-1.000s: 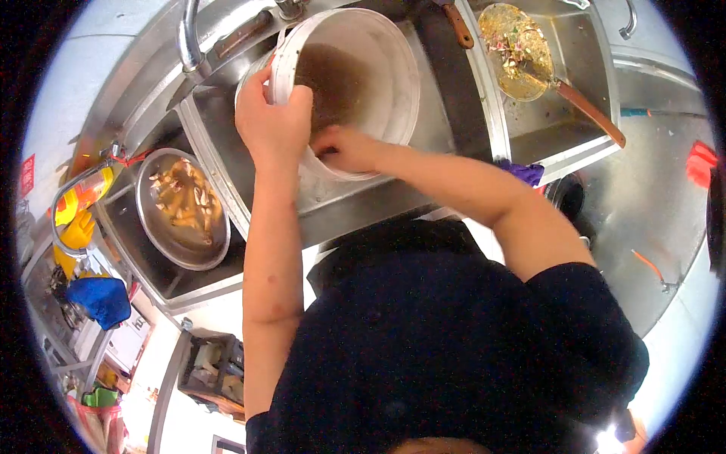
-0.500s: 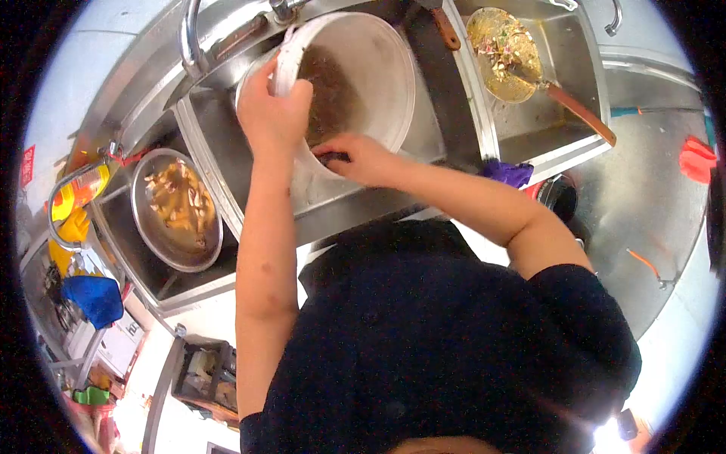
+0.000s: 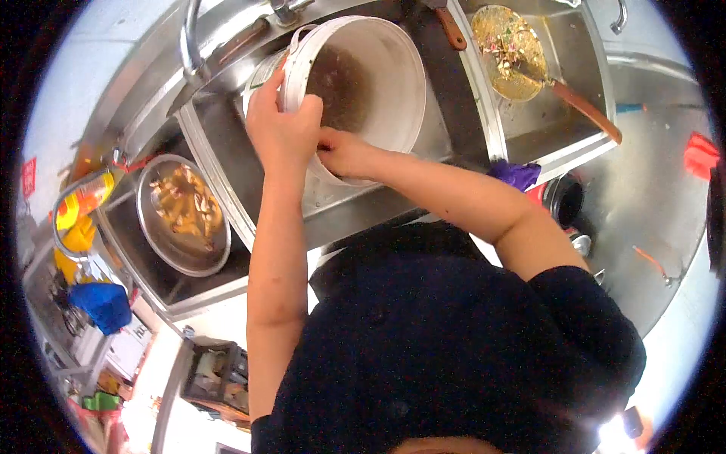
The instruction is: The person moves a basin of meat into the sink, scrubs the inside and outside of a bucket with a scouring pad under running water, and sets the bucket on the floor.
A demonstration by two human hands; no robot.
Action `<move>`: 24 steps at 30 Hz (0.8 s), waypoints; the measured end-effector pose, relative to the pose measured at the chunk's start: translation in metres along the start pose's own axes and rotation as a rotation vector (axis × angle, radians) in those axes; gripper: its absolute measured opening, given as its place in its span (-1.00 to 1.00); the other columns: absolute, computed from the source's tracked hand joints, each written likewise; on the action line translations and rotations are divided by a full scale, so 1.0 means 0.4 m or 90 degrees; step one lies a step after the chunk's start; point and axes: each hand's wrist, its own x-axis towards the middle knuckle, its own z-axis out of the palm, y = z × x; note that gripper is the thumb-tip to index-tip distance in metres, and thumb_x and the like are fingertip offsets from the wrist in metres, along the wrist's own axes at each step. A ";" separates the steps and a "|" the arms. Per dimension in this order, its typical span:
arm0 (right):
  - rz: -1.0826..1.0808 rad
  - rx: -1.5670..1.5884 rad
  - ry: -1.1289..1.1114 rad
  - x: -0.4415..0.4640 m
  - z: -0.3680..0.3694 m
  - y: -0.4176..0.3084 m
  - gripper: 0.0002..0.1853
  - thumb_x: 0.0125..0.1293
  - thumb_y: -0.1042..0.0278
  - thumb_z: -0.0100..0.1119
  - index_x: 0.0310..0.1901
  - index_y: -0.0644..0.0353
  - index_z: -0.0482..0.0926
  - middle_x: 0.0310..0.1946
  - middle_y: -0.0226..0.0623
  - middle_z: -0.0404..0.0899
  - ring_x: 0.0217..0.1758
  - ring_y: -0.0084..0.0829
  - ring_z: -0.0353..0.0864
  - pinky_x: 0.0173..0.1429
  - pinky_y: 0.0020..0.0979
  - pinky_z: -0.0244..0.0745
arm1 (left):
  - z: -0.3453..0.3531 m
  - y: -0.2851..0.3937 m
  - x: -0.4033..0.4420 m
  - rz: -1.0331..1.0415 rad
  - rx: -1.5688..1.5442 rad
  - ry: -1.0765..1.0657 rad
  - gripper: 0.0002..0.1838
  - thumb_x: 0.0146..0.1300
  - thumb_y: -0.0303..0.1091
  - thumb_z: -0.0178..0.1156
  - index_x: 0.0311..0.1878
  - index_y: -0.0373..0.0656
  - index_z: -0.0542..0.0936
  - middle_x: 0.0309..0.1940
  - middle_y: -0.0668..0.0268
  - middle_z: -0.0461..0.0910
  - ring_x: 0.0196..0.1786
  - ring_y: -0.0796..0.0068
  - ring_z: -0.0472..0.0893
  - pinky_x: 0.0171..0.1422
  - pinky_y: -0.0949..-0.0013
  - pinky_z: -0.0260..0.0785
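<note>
a person in a dark shirt [image 3: 454, 333] leans over a row of steel sinks, both hands at a white bucket [image 3: 401, 83]. the bucket is in the middle sink [image 3: 223, 132], tilted so that its open mouth faces up and toward the right, with murky brownish water [image 3: 344, 87] inside.

the left hand [image 3: 281, 125] is closed on the bucket's left rim, the thumb over the edge by the opening and the fingers along the outside. the right hand [image 3: 352, 157] is at the near edge of the mouth, just beside the left wrist, its fingers curled inward; whether it has hold of anything cannot be told. the bucket's white handle [image 3: 304, 32] stands out above the left hand.

in the left sink [image 3: 125, 234] sits a steel bowl [image 3: 189, 253] holding pale and yellowish pieces of food [image 3: 187, 208] in liquid. in the right sink [image 3: 578, 60] lies a round scoop [image 3: 510, 87] covered in food scraps, with a long wooden handle [image 3: 586, 113] near it that reaches over the sink's edge. a purple cloth [image 3: 516, 175] hangs at the near edge, between the middle and right sinks. a curved tap [image 3: 189, 45] stands behind, on the left.
</note>
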 end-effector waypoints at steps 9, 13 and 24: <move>0.006 -0.542 0.044 0.185 -0.126 0.284 -0.57 0.28 0.20 0.02 0.19 -0.01 0.46 0.29 -0.25 0.32 0.38 -0.09 0.18 0.38 -0.05 0.16 | 0.020 0.002 -0.019 0.077 -0.041 -0.044 -0.47 -0.22 -0.36 0.21 -0.05 -0.34 0.55 -0.39 0.10 0.51 -0.33 0.17 0.52 -0.19 0.26 0.38; 0.126 -0.507 0.067 0.166 -0.033 0.219 -0.53 0.30 0.15 -0.01 0.23 0.07 0.41 0.30 -0.17 0.31 0.34 -0.14 0.26 0.37 -0.16 0.19 | 0.039 0.006 -0.029 0.108 -0.072 -0.030 -0.48 -0.21 -0.39 0.19 -0.05 -0.35 0.55 -0.45 0.14 0.46 -0.39 0.19 0.49 -0.25 0.26 0.37; -0.022 -0.470 -0.083 -0.037 -0.113 0.161 -0.67 0.17 0.28 0.14 -0.03 0.18 0.59 -0.06 -0.24 0.54 0.02 -0.19 0.47 0.13 -0.17 0.39 | -0.001 0.014 0.031 -0.023 -0.039 -0.027 -0.46 -0.14 -0.30 0.19 0.02 -0.26 0.59 -0.25 0.05 0.59 -0.19 0.19 0.58 0.00 0.26 0.40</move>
